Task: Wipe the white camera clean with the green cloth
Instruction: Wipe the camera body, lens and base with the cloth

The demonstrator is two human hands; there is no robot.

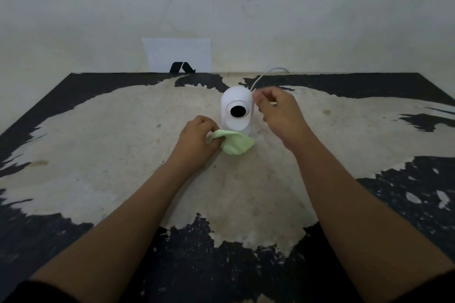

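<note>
I have the white camera (237, 112) standing upright between my two hands, its dark lens facing me. My left hand (197, 140) is curled around a bunched corner of the green cloth (234, 144), and the rest of the cloth spills out to that hand's right, against the foot of the camera. My right hand (279, 112) sits just beside the camera's right flank, fingers bent in a loose pinch; I cannot tell whether it grips the shell or only the thin cable (264, 76) trailing off behind it. The camera looks light, smooth and hard, so I judge it would skid or tip under a sideways wipe on this worn surface (123, 130). I would steady it by the lower body, clear of the lens. The cloth is soft and limp; I would wad it firmly.
</note>
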